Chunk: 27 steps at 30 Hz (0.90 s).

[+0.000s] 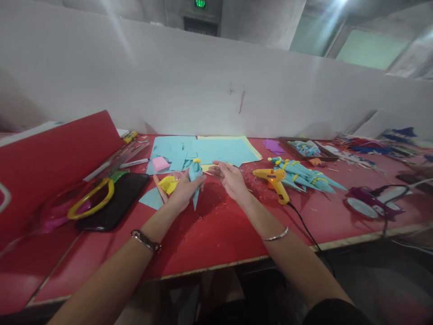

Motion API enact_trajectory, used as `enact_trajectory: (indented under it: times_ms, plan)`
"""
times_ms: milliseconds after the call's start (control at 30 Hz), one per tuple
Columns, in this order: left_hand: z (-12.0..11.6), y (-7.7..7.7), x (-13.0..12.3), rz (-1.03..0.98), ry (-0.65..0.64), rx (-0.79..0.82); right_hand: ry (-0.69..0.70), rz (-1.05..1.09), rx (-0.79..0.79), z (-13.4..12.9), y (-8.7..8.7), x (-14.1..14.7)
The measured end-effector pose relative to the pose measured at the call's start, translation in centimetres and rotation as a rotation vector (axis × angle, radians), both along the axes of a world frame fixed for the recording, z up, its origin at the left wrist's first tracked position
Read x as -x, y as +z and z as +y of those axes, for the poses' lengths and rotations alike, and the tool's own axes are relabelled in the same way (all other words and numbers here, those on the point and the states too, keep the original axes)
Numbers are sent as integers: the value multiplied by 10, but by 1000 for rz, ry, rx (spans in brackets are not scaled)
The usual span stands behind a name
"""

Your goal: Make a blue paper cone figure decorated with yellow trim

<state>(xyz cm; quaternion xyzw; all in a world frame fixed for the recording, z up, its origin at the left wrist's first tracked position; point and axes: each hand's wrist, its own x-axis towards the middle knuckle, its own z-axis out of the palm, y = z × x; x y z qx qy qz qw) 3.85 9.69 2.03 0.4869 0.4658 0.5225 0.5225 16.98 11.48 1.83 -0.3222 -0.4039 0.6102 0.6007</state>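
Note:
My left hand (184, 192) is wrapped round a light blue paper cone (195, 174), its point down and a small yellow piece (196, 160) at its top. To the right of the cone, my right hand (230, 178) has its fingertips pinched together; whatever they hold is too small to name. A yellow glue gun (275, 180) lies right of my right hand, its black cable running off the front edge. Beyond it lie several finished-looking blue cones (304, 175) with yellow trim. Yellow material (168, 185) rests beside my left hand.
Blue paper sheets (219, 150) lie behind the hands. Yellow-handled scissors (110, 192) rest over a black phone (118, 205) at left, near a pink pad (160, 163). A brown tray (328, 156) of scraps and a purple device (385, 207) are at right.

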Motion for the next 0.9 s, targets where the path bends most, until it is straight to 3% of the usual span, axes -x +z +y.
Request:
enact_trajectory:
  times_ms: [167,367,600,800,900]
  plan:
    - [1,-2,0,41,-4,0,-16,-101,-6,1,0,-1]
    - [1,-4,0,86,-2,-24,34,-14,-20,2,-1,1]
    - [1,-4,1,99,-1,-14,-29,-141,-9,2,-3,-2]
    - [1,-3,1,83,-6,4,-7,-25,-9,3,-4,0]
    - [1,-4,0,68,-13,8,-12,-83,-2,1,-1,0]
